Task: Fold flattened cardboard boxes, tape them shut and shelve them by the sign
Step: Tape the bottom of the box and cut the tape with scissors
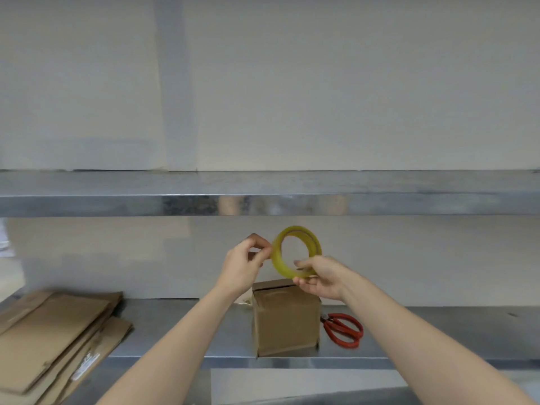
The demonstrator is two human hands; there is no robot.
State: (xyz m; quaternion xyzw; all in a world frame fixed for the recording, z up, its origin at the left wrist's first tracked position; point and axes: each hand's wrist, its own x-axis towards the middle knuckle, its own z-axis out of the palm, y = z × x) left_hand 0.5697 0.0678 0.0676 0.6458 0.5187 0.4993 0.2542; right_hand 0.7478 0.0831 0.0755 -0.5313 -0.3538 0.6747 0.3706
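Here, just below the middle of the frame, both hands are raised above a small brown cardboard box (pixel 285 317) that stands folded and upright on the lower steel shelf (pixel 175 325), and between them they hold a yellowish ring-shaped roll of clear tape (pixel 295 252). The right hand (pixel 321 277) is closed around the roll's lower rim, steadying it on edge; the left hand (pixel 244 264) has its fingertips pinched together at the roll's left side, most likely hunting for or peeling up the loose tape end. Holding the roll directly over the box probably keeps the strip short on its way to the top flaps, which look closed, though whether any tape already lies across them cannot be told. Red-handled scissors (pixel 343 330) lie on the shelf just right of the box, handy for cutting. A stack of flattened brown cardboard boxes (pixel 55 331) waits at lower left. The upper steel shelf (pixel 263 200) across the middle is bare in view; no sign is visible.
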